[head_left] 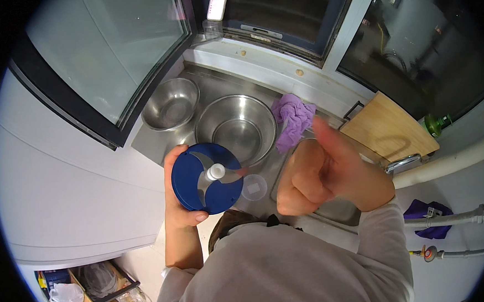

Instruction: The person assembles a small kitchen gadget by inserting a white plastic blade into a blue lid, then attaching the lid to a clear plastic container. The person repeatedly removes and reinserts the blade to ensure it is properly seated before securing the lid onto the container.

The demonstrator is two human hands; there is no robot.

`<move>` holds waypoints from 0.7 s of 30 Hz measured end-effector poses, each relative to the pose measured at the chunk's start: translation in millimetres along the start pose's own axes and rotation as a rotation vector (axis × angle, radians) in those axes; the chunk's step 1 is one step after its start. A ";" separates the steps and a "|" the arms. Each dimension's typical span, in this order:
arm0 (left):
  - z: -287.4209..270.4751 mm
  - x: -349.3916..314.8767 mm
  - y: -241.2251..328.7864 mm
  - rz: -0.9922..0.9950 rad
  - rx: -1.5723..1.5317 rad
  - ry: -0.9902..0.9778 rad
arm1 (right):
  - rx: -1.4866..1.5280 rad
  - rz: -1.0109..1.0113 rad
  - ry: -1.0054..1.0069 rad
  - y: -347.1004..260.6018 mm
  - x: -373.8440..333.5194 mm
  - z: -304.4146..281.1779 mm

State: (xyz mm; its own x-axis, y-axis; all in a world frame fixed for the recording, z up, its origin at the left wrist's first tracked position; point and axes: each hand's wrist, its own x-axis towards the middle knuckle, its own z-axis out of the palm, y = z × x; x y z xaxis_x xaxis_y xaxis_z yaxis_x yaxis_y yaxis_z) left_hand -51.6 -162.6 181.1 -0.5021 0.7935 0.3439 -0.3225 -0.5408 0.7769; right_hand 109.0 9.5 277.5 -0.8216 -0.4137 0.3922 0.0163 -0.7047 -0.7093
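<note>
In my left hand is a round blue food chopper lid, its face turned up. Curved metal blades spread from a white hub at its middle. My thumb and fingertips grip its left edge; part of the hand is hidden beneath it. My right hand is raised over the sink side, apart from the lid. Its fingers are curled into a fist with the thumb stretched up, and nothing shows in it. A small clear plastic disc lies just right of the lid.
Two steel bowls, a large one and a smaller one, stand on the steel counter. Beside them are a purple cloth, a wooden cutting board and a faucet. An open window sash juts in; an open drawer is at lower left.
</note>
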 end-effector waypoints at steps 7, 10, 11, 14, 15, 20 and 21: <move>1.0 -6.4 10.8 0.019 0.043 0.095 | 0.118 -0.018 -0.144 19.6 25.2 8.8; 6.7 -7.1 19.1 0.033 0.056 0.105 | 0.148 -0.047 -0.214 32.3 41.5 10.3; 5.8 -9.1 20.1 0.045 0.055 0.097 | 0.158 -0.046 -0.187 34.6 44.7 10.8; 0.0 -15.3 20.6 0.062 0.046 0.053 | 0.225 -0.111 -0.196 45.2 52.0 10.1; -0.8 -16.7 21.1 0.066 0.052 0.049 | 0.248 -0.094 -0.155 44.7 52.6 12.6; 3.1 -24.9 22.2 0.063 0.050 0.055 | 0.317 -0.057 -0.052 46.9 54.5 19.1; 3.9 -26.5 22.6 0.061 0.046 0.065 | 0.328 -0.056 -0.040 48.2 54.7 20.0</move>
State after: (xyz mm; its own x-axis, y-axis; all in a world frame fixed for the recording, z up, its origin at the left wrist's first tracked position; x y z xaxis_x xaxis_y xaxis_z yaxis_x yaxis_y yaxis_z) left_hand -42.4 -194.8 191.6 -0.5711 0.7390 0.3572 -0.2531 -0.5726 0.7798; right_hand 76.2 -58.6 276.5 -0.8032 -0.3870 0.4529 0.1595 -0.8723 -0.4623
